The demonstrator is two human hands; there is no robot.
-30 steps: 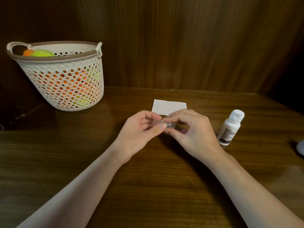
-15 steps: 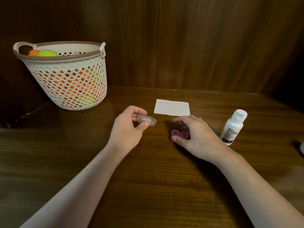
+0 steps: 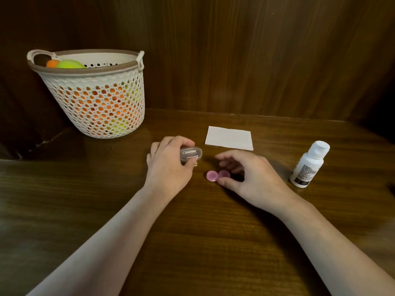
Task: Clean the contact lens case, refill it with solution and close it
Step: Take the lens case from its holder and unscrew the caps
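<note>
contact lens case (image 3: 217, 175), pink, with two round wells side by side, lies flat on the wooden table (image 3: 192, 242), just in front of the white tissue (image 3: 229, 138) and between our two hands. our right hand (image 3: 245, 176) hovers over its right well, fingers loosely curled above it and thumb tip touching the near edge of the case; whether the fingertips press on the well we cannot tell. our left hand (image 3: 168, 165) is well curled and grips a small clear plastic box (image 3: 190, 153) between thumb and fingers, held just above the table to the left of the case; a pale insert shows through its lid. solution bottle (image 3: 309, 164), white with a capped top and a dark printed label, stands to the right of our right hand, leaning slightly, apart from it. at far left a white perforated basket (image 3: 96, 99) with a brown rim stands against the dark wood-panelled wall (image 3: 256, 50), holding orange and yellow-green balls (image 3: 66, 64) visible above the rim and through its holes.
</note>
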